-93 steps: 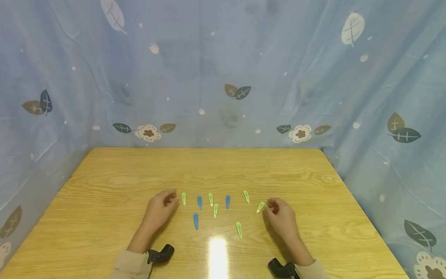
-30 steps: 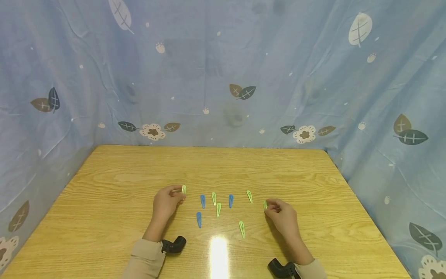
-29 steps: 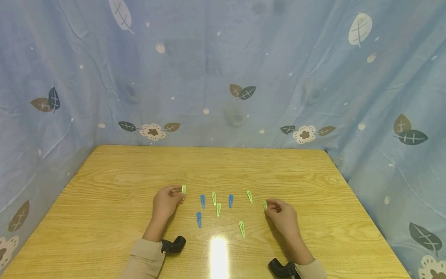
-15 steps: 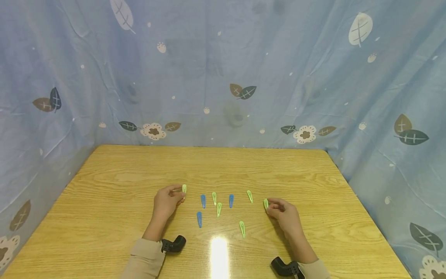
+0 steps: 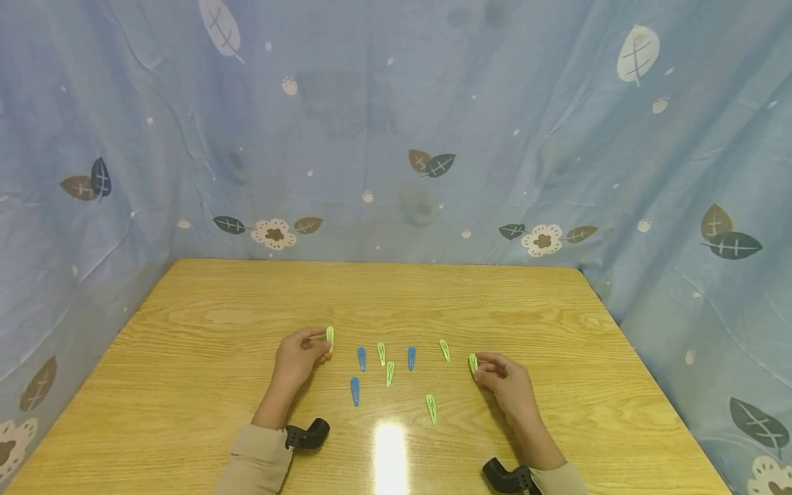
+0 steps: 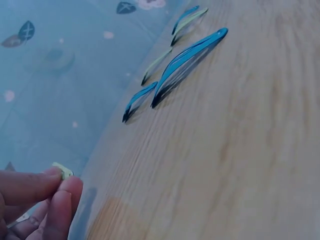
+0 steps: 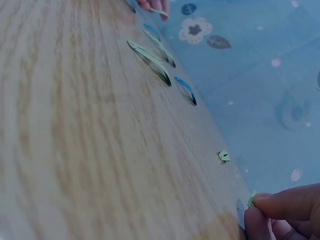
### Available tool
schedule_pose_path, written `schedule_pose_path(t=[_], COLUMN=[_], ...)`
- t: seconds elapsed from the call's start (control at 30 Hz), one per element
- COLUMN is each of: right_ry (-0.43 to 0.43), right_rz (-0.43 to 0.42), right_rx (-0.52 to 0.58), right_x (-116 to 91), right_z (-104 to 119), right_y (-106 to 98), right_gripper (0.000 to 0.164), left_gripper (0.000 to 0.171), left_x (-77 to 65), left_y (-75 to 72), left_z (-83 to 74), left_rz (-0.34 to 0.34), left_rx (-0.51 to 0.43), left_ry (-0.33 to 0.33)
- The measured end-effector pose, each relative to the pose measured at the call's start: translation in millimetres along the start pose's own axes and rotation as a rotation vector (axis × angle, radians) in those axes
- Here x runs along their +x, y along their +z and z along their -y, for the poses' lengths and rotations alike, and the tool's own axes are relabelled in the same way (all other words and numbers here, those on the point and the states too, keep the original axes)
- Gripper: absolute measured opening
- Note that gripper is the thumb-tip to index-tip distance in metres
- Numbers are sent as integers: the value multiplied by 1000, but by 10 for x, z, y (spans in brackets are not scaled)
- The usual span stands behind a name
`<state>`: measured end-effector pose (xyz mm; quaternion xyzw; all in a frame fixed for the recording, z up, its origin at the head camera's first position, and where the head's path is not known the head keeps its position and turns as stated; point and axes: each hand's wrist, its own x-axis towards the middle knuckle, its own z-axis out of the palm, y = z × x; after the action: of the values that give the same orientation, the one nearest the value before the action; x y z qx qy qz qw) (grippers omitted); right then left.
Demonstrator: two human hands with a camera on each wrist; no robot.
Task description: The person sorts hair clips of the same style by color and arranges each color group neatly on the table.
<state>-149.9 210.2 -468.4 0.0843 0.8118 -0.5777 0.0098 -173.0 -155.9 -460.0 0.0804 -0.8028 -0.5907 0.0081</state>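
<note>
Left hand [image 5: 300, 355], closer, and right hand [image 5: 509, 381] flank a fore-and-aft blue clip [image 5: 361, 359], fingers pinching a green clip [image 5: 331, 335] and its twin [image 5: 473, 362] respectively.

Blue leaf-print cloth [image 5: 346, 130] hangs behind a wooden table [image 5: 185, 371], glare [image 5: 390, 457] nearby

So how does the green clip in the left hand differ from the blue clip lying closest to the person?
The green clip is light yellow-green; the blue clip is plain blue. The green clip is pinched in the left hand, while the blue clip lies on the table, untouched. Both are slim, tapering clips, wide end away from the person.
</note>
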Motion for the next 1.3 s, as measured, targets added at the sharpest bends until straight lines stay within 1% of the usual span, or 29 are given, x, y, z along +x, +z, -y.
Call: schedule_pose_path(t=[0.3, 0.47, 0.6, 0.87, 0.97, 1.03, 1.2, 1.3], right_ry=[5, -4, -8, -10, -12, -10, -2, -4], right_rz=[-2, -7, -4, -21, -19, -17, -18, -24], right_rx=[13, 27, 34, 26, 28, 30, 48, 48], right_x=[4, 13, 5, -8, -6, -9, -28, -30], right_z=[-3, -7, -3, -4, 0, 3, 14, 7], right_y=[11, 18, 23, 22, 22, 24, 31, 36], right_gripper=[34, 34, 33, 33, 33, 33, 34, 34], left_gripper=[37, 36, 35, 37, 37, 36, 35, 35], left_x=[90, 200, 318, 543, 628, 670, 755, 789], left_y=[31, 81, 107, 158, 191, 215, 280, 318], left_z=[6, 17, 3, -122, -153, -172, -221, -256], left_rz=[24, 38, 58, 102, 108, 111, 113, 118], left_rx=[-36, -43, -14, 79, 111, 120, 112, 121], left_ry=[23, 63, 86, 133, 135, 122, 89, 81])
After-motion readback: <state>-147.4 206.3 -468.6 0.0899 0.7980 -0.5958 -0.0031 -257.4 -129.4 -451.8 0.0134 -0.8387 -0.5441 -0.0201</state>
